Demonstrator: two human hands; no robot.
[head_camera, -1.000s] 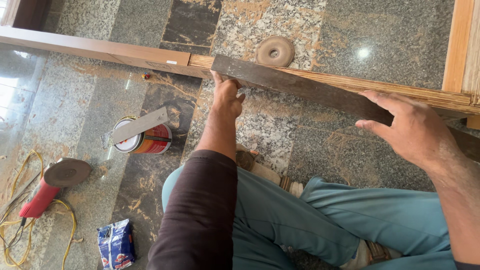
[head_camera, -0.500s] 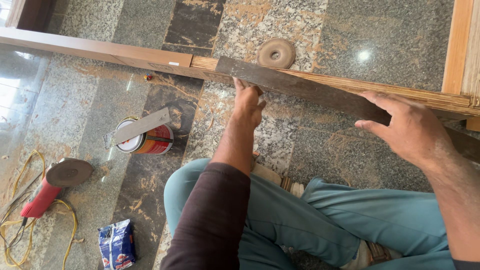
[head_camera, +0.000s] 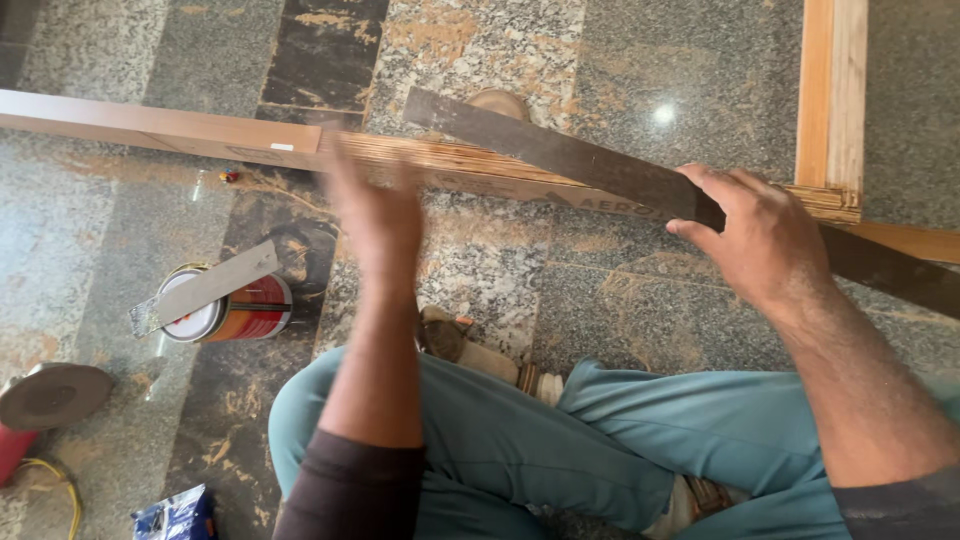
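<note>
Right hand (head_camera: 760, 235) pinching dark strip (head_camera: 570, 158) lying along wooden board (head_camera: 440, 160), left hand (head_camera: 375, 215) hovering blurred, fingers together, over board

Polished speckled granite floor (head_camera: 620, 70), grey slabs with a dark strip between. Lying across it, a long pale wooden batten (head_camera: 160, 125); nearer, a red paint tin (head_camera: 245, 310) on its side (flat metal blade on top), a grey grinder disc (head_camera: 52, 395) and a blue packet (head_camera: 175, 515).

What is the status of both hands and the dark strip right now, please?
Right hand pinning the dark strip on the wooden plank. Left hand blurred, open, over the plank's edge. Tin on the floor, apart.
</note>
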